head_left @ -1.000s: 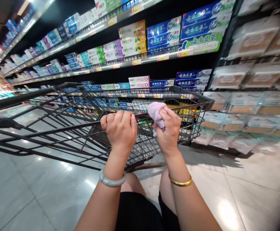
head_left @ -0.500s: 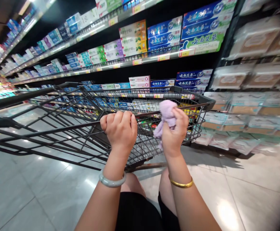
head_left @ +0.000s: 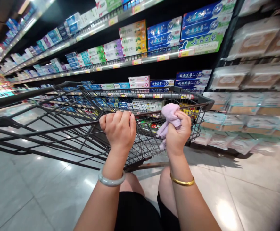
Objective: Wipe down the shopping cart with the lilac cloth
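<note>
The shopping cart (head_left: 98, 136) stands in the same place as one second ago, and the left hand (head_left: 119, 128) stays at the same part of its near top rail (head_left: 149, 114). The right hand (head_left: 180, 133), however, is now farther to the right, together with the lilac cloth (head_left: 170, 112). The left fingers are curled around the rail. The right fingers are bent narrowly, holding the cloth, which lies between them and the thumb, with loose ends hanging at left.
</note>
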Demonstrator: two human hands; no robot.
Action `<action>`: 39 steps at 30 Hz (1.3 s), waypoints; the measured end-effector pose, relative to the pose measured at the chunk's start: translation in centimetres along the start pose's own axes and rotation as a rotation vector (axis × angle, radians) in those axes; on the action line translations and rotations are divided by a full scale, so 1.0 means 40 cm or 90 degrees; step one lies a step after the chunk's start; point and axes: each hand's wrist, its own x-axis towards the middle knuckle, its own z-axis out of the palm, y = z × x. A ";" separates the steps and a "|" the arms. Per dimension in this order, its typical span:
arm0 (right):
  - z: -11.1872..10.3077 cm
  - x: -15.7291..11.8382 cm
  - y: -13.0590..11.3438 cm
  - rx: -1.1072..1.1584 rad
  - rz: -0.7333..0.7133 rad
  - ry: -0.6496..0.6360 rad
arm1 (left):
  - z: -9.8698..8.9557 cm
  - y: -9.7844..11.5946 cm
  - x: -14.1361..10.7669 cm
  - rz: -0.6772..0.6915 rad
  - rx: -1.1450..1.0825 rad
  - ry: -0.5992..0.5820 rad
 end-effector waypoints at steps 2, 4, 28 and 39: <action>0.001 -0.004 -0.006 -0.002 0.012 0.001 | 0.002 0.000 0.000 -0.001 -0.004 0.007; 0.010 -0.016 -0.030 0.019 -0.021 -0.070 | 0.004 -0.001 0.001 -0.003 -0.006 0.008; 0.003 -0.008 -0.019 0.024 0.066 0.000 | 0.007 -0.014 -0.004 -0.003 -0.029 -0.006; 0.011 -0.024 -0.047 0.060 -0.040 -0.155 | 0.012 -0.042 -0.002 0.021 -0.005 0.027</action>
